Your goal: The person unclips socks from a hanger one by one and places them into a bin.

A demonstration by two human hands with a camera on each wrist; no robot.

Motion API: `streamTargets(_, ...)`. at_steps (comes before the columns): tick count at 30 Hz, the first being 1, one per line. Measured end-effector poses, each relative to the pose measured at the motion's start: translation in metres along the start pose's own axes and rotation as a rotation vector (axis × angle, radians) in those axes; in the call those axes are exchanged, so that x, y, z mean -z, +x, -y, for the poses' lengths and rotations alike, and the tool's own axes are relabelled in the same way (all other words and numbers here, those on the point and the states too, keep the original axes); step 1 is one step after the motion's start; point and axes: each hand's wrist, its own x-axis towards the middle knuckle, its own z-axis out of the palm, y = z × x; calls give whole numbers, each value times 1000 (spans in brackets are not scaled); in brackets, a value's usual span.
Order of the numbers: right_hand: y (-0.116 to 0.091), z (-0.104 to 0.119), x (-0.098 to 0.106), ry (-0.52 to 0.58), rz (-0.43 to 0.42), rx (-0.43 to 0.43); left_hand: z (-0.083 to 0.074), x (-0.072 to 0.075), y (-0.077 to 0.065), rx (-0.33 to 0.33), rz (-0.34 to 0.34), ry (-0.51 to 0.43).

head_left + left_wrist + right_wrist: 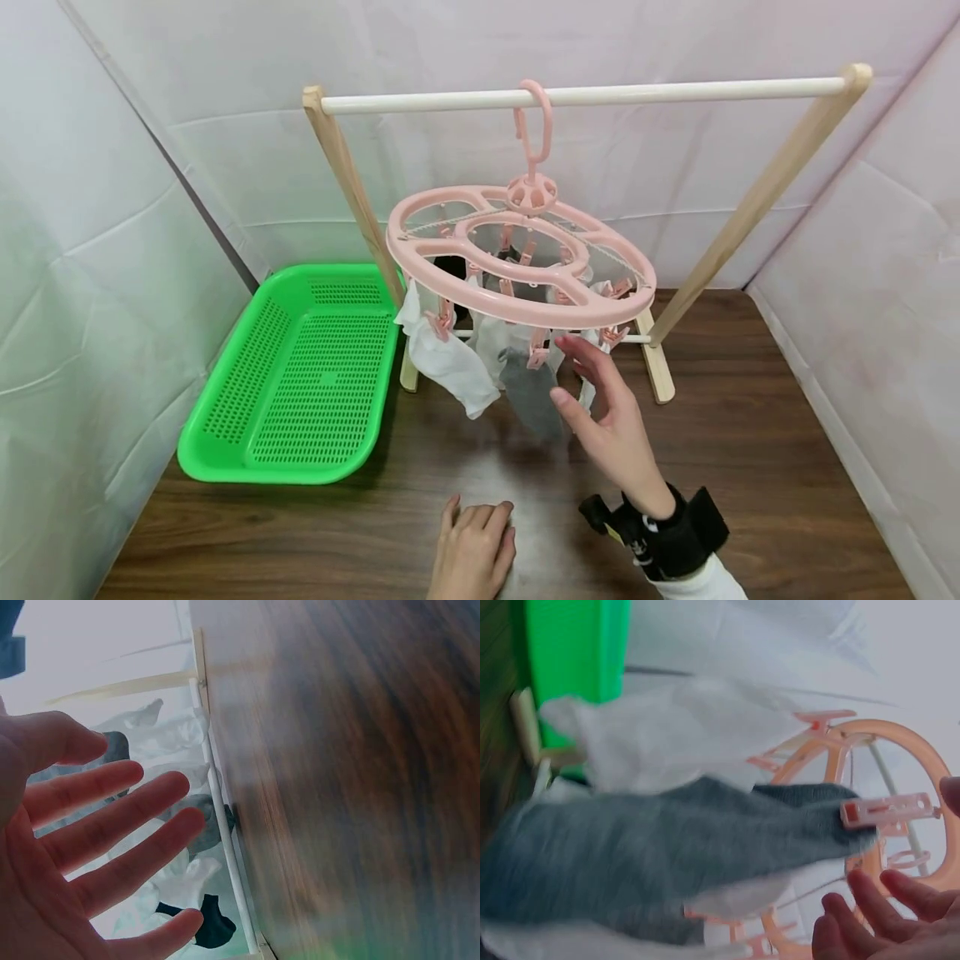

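Observation:
A pink round clip hanger [517, 310] hangs by its hook from a white rod, its ring tilted down to the right. From its pegs hang several socks. A grey sock [531, 398] hangs at the front from a pink peg [537, 352], beside a white sock [450, 365]. My right hand [613, 429] is raised just right of the grey sock, fingers parted and slightly bent, holding nothing. In the right wrist view its fingertips [862, 889] sit apart from the peg [889, 810]. My left hand [474, 546] is low over the table front, fingers loose and holding nothing.
A green perforated basket [315, 375] stands to the left on the dark wooden table [300, 542]. The rack's white rod [675, 92] rests on wooden legs [757, 200] at each side. White sheets [247, 50] enclose the back and sides.

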Motion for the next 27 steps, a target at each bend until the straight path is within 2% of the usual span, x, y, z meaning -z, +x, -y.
streamTargets(6,18,-5,-7,96,21,-52,0,1,-1,-17,27,4)
streamTargets(11,26,-8,-11,224,54,-76,1,2,-2,-16,45,-3)
streamTargets(15,27,-6,-14,301,62,-86,3,1,-2,-44,14,-15)
streamTargets(19,26,-4,-15,324,64,-84,4,-1,-2,-87,-27,-40)
streamTargets(27,21,1,-16,370,52,-89,4,-1,-2,-109,-38,-57)
